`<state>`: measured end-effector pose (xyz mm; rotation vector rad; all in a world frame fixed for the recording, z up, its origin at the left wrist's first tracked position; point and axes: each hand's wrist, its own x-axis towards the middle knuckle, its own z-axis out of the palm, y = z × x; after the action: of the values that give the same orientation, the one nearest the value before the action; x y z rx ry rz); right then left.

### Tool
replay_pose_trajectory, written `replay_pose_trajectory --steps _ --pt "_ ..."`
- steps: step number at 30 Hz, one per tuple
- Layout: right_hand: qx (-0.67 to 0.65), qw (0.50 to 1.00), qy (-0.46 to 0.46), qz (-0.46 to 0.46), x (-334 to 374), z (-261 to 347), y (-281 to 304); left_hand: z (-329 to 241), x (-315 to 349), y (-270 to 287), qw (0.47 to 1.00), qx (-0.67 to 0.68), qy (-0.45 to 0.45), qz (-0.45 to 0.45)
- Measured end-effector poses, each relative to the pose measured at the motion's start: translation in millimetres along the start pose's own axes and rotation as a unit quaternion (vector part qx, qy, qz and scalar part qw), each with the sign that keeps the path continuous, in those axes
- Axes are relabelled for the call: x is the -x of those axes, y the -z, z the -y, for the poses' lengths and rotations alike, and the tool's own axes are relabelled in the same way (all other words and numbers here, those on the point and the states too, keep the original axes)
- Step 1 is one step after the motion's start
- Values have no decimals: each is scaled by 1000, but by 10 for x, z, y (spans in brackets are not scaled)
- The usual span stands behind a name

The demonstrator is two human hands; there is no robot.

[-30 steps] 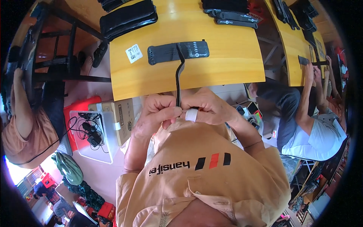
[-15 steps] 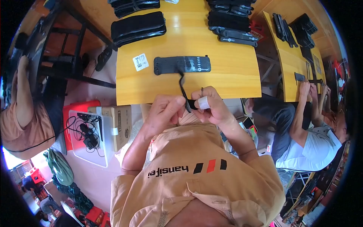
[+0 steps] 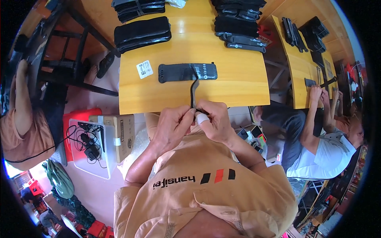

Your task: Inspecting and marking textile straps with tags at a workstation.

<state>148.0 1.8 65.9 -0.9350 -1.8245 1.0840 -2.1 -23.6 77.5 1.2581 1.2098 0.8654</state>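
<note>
My left hand (image 3: 173, 126) and my right hand (image 3: 216, 119) meet just off the table's near edge, fingers closed in a pinch. Between them they grip a narrow black strap (image 3: 193, 95), whose free end rises toward the table. White tape (image 3: 202, 118) wraps my right thumb. Beyond the strap's tip, a flat dark stack of straps (image 3: 174, 73) with white printing lies crosswise on the wooden table (image 3: 230, 89). To its left is a white printed label (image 3: 144, 69). The strap's lower part is hidden by my fingers.
Black strap bundles (image 3: 143, 32) are piled at the table's back left, with more bundles (image 3: 238, 29) at back right. A clear bin of cables (image 3: 89, 148) and a cardboard box (image 3: 124, 135) stand at left. On the right, a co-worker (image 3: 323, 152) handles straps at another table.
My hands have come closer together, thumbs nearly touching. The strap, wavy before, now stands straighter between them. The whole view has shifted slightly.
</note>
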Motion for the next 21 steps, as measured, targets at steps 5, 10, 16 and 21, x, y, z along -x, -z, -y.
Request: replay_pose_trajectory --steps 5,10,16,21 --pt "-446 842 -302 22 30 -19 82 -1 -4 68 995 88 22 50" --pt "-561 738 -373 -38 3 -67 225 -6 25 144 964 229 102 91" --pt "-657 664 -256 -249 -140 -297 1070 214 289 618 917 376 101 83" --pt "-656 697 -109 -269 -256 -539 1939 300 849 812 884 382 169 -212"
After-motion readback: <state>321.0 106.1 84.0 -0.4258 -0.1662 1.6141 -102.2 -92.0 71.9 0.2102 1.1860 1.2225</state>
